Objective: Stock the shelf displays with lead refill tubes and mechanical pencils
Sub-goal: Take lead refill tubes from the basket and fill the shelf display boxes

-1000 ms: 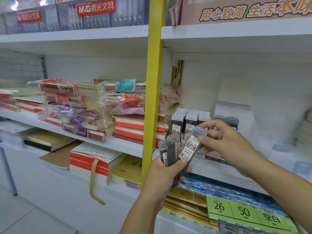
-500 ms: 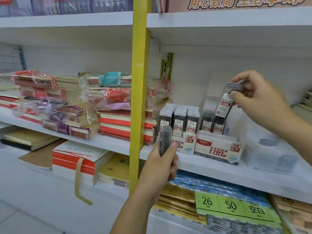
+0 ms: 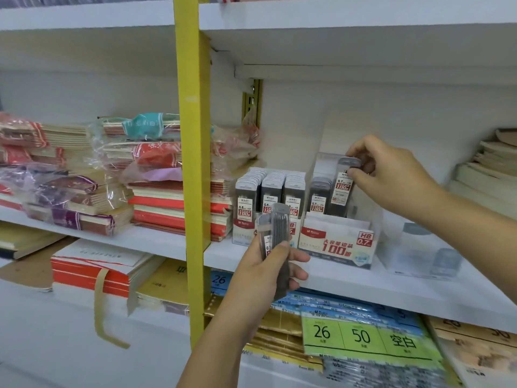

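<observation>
- Grey plastic lead refill tube is pinched by the right hand at the white cardboard display box
- Further grey tubes are gripped in the left hand

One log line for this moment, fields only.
step: stocking | right hand: pinches lead tube, lower end in 0.7 box | left hand: holds spare tubes

Left hand low, gripping lead refill tubes; right hand outstretched, pinching one tube.
</observation>
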{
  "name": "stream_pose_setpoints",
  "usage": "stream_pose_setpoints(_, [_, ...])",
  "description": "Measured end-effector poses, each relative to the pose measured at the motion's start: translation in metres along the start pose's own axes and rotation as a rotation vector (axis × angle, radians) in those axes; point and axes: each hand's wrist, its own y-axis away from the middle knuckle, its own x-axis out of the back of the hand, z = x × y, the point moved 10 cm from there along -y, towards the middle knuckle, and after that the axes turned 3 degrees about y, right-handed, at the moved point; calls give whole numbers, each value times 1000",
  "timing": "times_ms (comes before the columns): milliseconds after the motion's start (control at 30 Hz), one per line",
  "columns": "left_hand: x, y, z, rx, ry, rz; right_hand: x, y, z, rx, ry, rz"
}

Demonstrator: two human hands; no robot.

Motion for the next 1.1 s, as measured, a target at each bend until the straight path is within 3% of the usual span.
stream_pose_setpoints(100, [1, -1, 0, -1, -8, 14, 3, 5, -4, 40, 14, 44])
stream_pose_setpoints(233, [0, -2, -2, 0, -14, 7, -14, 8, 2, 13, 51, -71])
stream_pose_setpoints(500, [1, -1, 0, -24, 21, 10, -17, 13, 2, 12, 312, -90])
stream_pose_setpoints(600, [-2, 1, 1, -30, 25, -4, -4, 30, -15, -17, 63, -25])
stream_pose_setpoints(700, [-10, 5, 2, -28, -6, -44, -27, 58, -40, -108, -405, -235])
stream_pose_setpoints(767, [-18, 6, 2, -34, -4, -70, -43, 74, -53, -153, -571, -328])
stream_pose_setpoints(933, [-26, 11, 4, -63, -42, -115, -49, 85, -57, -239, -809, -347])
stream_pose_setpoints(1100, [-16, 11, -1, -9, 5, -134, -41, 85, -43, -272, -782, -351])
